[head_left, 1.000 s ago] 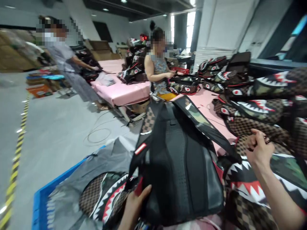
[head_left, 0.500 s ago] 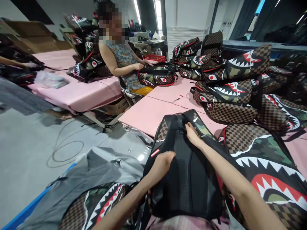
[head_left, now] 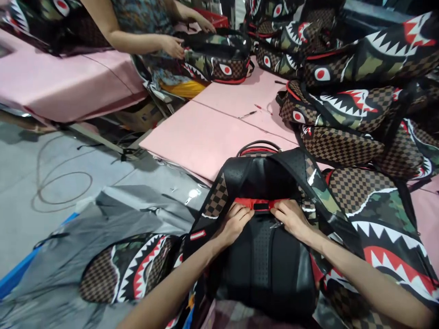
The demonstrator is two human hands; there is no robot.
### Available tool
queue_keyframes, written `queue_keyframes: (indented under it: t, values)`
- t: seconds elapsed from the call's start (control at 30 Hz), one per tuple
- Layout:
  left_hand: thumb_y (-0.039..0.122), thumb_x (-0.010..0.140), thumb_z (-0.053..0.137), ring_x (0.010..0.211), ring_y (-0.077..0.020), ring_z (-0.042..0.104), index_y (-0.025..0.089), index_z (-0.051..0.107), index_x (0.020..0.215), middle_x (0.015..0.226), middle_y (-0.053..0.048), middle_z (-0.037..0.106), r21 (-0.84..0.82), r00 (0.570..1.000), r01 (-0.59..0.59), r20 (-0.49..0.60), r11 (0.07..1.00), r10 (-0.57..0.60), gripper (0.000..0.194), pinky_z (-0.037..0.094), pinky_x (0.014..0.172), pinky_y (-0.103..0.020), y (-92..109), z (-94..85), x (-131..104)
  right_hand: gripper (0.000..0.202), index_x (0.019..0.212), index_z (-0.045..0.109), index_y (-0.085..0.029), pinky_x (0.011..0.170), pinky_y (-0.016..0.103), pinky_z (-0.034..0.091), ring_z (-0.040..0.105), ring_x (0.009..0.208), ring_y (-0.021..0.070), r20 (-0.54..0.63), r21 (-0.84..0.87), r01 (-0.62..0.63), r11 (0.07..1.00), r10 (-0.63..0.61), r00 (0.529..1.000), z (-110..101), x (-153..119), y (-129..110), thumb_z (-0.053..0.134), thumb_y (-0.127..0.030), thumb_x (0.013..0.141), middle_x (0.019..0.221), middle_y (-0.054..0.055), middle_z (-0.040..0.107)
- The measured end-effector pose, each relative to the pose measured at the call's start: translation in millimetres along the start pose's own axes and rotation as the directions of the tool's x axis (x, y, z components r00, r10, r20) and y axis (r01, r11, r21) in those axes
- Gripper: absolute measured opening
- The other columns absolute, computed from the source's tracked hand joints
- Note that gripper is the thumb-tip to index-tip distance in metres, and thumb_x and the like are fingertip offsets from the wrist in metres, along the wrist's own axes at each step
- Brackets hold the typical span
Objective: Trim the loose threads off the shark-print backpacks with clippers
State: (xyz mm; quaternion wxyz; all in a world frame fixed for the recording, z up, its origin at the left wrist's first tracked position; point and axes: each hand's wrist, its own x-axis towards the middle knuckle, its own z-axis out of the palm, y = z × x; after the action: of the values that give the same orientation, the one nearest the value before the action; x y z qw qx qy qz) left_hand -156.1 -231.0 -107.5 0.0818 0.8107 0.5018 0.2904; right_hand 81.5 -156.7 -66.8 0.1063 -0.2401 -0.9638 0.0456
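A black backpack (head_left: pixel 260 274), its padded back panel facing me, leans against my lap and the table edge. Across its upper back an opening shows red lining (head_left: pixel 250 202) and a small black patch (head_left: pixel 261 206). My left hand (head_left: pixel 236 222) is closed on the left part of this opening's edge. On the right part, my right hand (head_left: pixel 291 218) is closed on the same edge. A small pointed metal tool (head_left: pixel 276 225) shows under the right fingers; its kind is unclear. Black shoulder straps (head_left: pixel 291 160) arch above both hands.
Shark-mouth backpacks (head_left: pixel 363 192) are piled along the right of the pink table (head_left: pixel 192 137). A pen (head_left: pixel 247 114) lies on it. Across the table, a co-worker's hand (head_left: pixel 173 45) touches another backpack (head_left: pixel 219 68). At left, a backpack (head_left: pixel 103 274) lies on grey sheeting (head_left: pixel 137 210).
My view has tilted down. My left hand has moved up to the opening, and my right hand has come down from the strap area. The red lining now shows.
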Motion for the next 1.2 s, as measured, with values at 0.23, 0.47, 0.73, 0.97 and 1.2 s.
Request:
queue_keyframes:
  t: [0.23, 0.47, 0.73, 0.97, 1.2]
  values:
    - [0.015, 0.090, 0.042, 0.091, -0.0151, 0.052, 0.019, 0.062, 0.107, 0.095, -0.002, 0.065, -0.008, 1.000, 0.009, -0.030, 1.000, -0.009, 0.027, 0.042, 0.086, -0.031, -2.3, 1.8, 8.1, 0.031, 0.102, 0.060, -0.017, 0.075, 0.033, 0.036, 0.049, 0.094, 0.0199, -0.028, -0.010, -0.025, 1.000, 0.025, 0.999, 3.2, 4.2, 1.0, 0.037, -0.005, 0.086, 0.094, 0.008, 0.061]
    - [0.010, 0.089, 0.037, 0.115, -0.0191, 0.047, 0.017, 0.056, 0.115, 0.109, -0.007, 0.062, -0.070, 0.993, 0.065, -0.093, 0.995, -0.072, 0.033, 0.032, 0.104, -0.041, -11.0, 1.0, 24.6, 0.034, 0.103, 0.061, -0.020, 0.076, 0.034, 0.037, 0.049, 0.092, 0.0215, -0.024, -0.012, -0.125, 0.992, 0.125, 0.992, -0.1, 28.9, 20.4, 0.035, -0.007, 0.085, 0.096, 0.008, 0.060]
    - [0.028, 0.089, 0.039, 0.137, -0.0249, 0.017, 0.010, 0.025, 0.140, 0.150, -0.015, 0.015, -0.133, 0.924, 0.372, 0.143, 0.919, -0.354, 0.056, 0.022, 0.111, -0.042, -39.8, 2.2, -6.6, 0.041, 0.121, 0.052, -0.018, 0.105, 0.043, 0.028, 0.030, 0.129, 0.0203, -0.004, 0.327, -0.382, 0.864, 0.406, 0.914, 17.6, 54.3, 32.0, 0.036, -0.008, 0.085, 0.133, 0.008, 0.044]
    - [0.044, 0.084, 0.042, 0.135, -0.0258, 0.024, 0.017, 0.047, 0.127, 0.143, -0.010, 0.036, -0.260, 0.881, 0.438, 0.313, 0.860, -0.354, 0.051, 0.024, 0.109, -0.048, 4.6, -44.1, -123.5, 0.032, 0.115, 0.058, -0.023, 0.098, 0.042, 0.039, 0.051, 0.114, 0.0210, 0.258, 0.644, -0.557, 0.524, 0.537, 0.803, -63.5, -91.5, -72.5, 0.044, -0.033, 0.089, 0.123, 0.005, 0.058]
    - [0.050, 0.079, 0.049, 0.106, -0.0247, 0.057, 0.013, 0.053, 0.117, 0.120, -0.012, 0.059, -0.411, 0.345, 0.889, 0.315, 0.201, -0.884, 0.053, 0.044, 0.093, -0.038, 24.3, -75.3, -177.7, 0.035, 0.087, 0.067, -0.015, 0.048, 0.026, 0.041, 0.053, 0.049, 0.0137, 0.080, 0.730, -0.675, 0.108, 0.967, 0.241, -75.0, -179.0, -108.4, 0.058, -0.048, 0.077, 0.067, 0.005, 0.066]
